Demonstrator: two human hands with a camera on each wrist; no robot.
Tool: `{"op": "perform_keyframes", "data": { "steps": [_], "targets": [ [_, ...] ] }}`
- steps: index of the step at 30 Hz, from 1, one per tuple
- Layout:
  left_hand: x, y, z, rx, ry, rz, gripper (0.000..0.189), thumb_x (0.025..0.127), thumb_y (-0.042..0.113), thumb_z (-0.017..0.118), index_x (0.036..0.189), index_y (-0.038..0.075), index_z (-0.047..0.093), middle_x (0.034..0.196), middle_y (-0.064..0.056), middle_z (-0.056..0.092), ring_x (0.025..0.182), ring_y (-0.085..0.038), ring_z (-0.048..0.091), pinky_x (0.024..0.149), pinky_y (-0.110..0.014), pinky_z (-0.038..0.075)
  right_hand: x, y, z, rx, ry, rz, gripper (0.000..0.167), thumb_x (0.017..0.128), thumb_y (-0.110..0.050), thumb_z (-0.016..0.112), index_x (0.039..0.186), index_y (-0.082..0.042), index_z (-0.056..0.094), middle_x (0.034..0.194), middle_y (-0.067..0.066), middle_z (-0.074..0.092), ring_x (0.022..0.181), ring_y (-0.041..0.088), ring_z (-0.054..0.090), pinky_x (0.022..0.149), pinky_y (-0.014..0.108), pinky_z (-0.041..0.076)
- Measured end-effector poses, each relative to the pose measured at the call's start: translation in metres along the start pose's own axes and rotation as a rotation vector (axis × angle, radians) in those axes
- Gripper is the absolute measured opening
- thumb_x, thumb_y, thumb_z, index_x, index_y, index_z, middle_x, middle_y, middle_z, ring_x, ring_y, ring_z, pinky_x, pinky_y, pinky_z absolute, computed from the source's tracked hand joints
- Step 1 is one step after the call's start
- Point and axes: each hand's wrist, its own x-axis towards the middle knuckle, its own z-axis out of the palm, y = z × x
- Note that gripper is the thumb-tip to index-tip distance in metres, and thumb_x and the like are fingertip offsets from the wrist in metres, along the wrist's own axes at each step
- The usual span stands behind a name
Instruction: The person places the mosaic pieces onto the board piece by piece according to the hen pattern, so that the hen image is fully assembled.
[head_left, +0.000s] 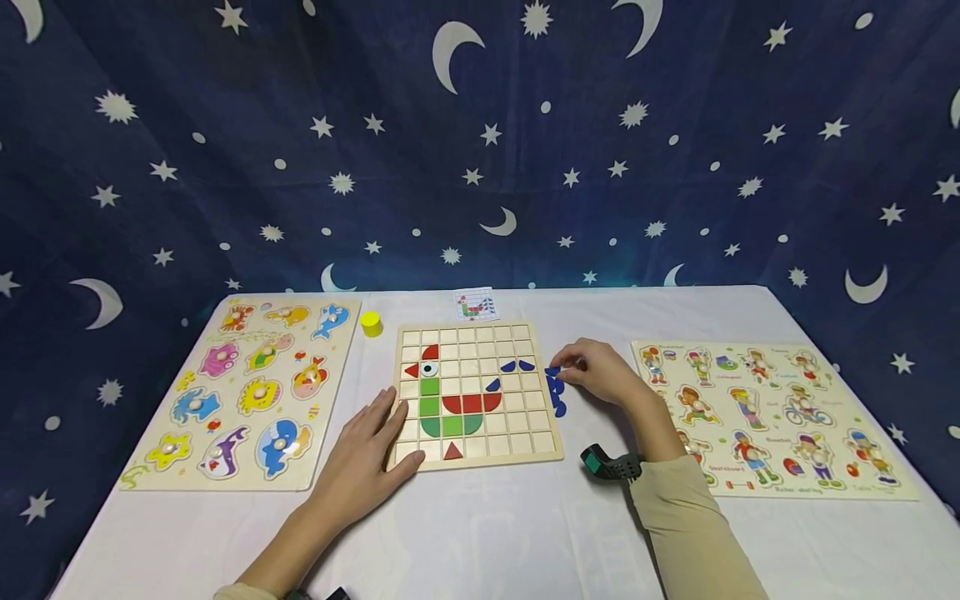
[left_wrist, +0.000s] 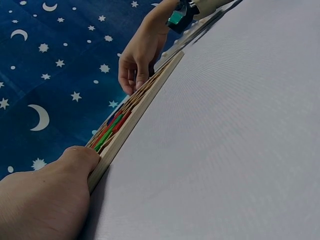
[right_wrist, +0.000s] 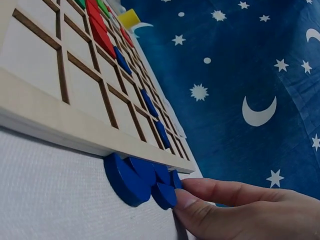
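A square wooden grid board [head_left: 517, 433] lies in the middle of the table, with red, green and blue pieces and an eye tile [head_left: 429, 368] forming a bird shape. My left hand [head_left: 367, 454] rests along the board's left edge, fingers and thumb spread, the thumb at the near corner. Beyond the right edge, my right hand [head_left: 600, 371] pinches a small blue curved puzzle piece [right_wrist: 175, 179] between thumb and index finger; its exact shape is partly hidden. Several more blue pieces [right_wrist: 127, 181] lie just below it, against the board's frame.
Behind the board lies a small picture card [head_left: 476, 305]; a yellow cylinder [head_left: 371, 324] stands at its far left. A sea-animal peg puzzle [head_left: 243, 392] is on the left, a sports-figure puzzle [head_left: 772, 417] on the right. A starry cloth [head_left: 480, 167] hangs behind the table.
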Motion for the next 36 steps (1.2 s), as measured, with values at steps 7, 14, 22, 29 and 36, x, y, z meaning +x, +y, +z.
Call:
{"op": "perform_keyframes", "data": {
  "steps": [7,14,22,29,36],
  "targets": [
    [-0.001,0.000,0.000,0.002,-0.001,-0.010,0.074,0.085,0.051,0.063,0.142,0.008,0.045,0.155,-0.010,0.030,0.141,-0.028,0.032,0.114,-0.043,0.027,0.002,-0.002,0.001,0.001,0.004,-0.009,0.011,0.084,-0.011,0.071,0.095,-0.009,0.069,0.083,0.002,0.060,0.076,0.013,0.053,0.072,0.030,0.046],
    [-0.001,0.000,0.000,0.001,0.005,-0.007,0.073,0.085,0.051,0.062,0.141,0.007,0.046,0.154,-0.011,0.031,0.141,-0.028,0.031,0.113,-0.044,0.028,0.003,-0.003,-0.001,0.018,-0.012,0.021,0.010,0.089,-0.014,0.065,0.096,-0.007,0.069,0.084,0.003,0.065,0.078,0.014,0.056,0.076,0.033,0.047],
    [-0.004,-0.001,0.001,0.000,0.016,-0.003,0.074,0.084,0.051,0.064,0.141,0.007,0.046,0.154,-0.011,0.032,0.141,-0.028,0.032,0.113,-0.044,0.028,0.003,-0.007,0.000,0.068,0.000,0.046,0.011,0.090,-0.015,0.065,0.098,-0.008,0.067,0.086,0.004,0.067,0.079,0.014,0.058,0.077,0.033,0.048],
    [-0.002,0.000,0.000,0.000,0.014,0.007,0.073,0.085,0.051,0.062,0.141,0.008,0.046,0.155,-0.010,0.031,0.141,-0.028,0.031,0.114,-0.043,0.027,0.004,-0.008,0.002,0.079,0.038,0.055,0.009,0.087,-0.015,0.068,0.096,-0.011,0.068,0.081,0.001,0.064,0.074,0.014,0.054,0.070,0.027,0.045],
    [0.000,0.000,0.000,-0.001,0.007,0.007,0.073,0.085,0.052,0.062,0.141,0.008,0.046,0.154,-0.011,0.031,0.141,-0.028,0.031,0.114,-0.044,0.028,0.005,-0.019,0.002,0.126,0.073,0.059,0.011,0.088,-0.014,0.067,0.099,-0.012,0.069,0.087,0.003,0.067,0.073,0.015,0.055,0.063,0.026,0.046]
  ]
}}
